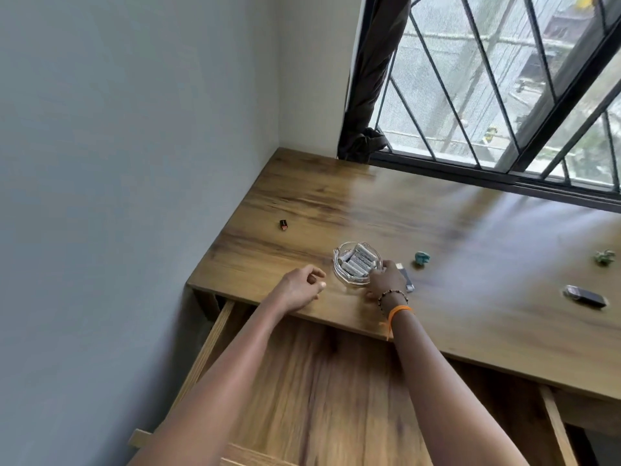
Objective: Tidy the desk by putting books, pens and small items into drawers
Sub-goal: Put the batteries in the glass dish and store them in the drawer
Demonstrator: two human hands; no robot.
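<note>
A clear glass dish (339, 270) holding several white batteries (359, 260) sits near the front edge of the wooden desk (470, 250). My right hand (386, 280) grips the dish's right rim. My left hand (302, 285) rests on the desk just left of the dish, fingers loosely curled with nothing in them. Below the desk edge a wooden drawer (329, 391) stands pulled out under my forearms. A dark lighter-like item (407, 280) lies partly hidden behind my right hand.
A small black and orange item (284, 225) lies at the desk's left. A teal trinket (422, 258), a green trinket (605, 256) and a dark flat device (585, 296) lie to the right. A wall bounds the left; a barred window (504, 95) is behind.
</note>
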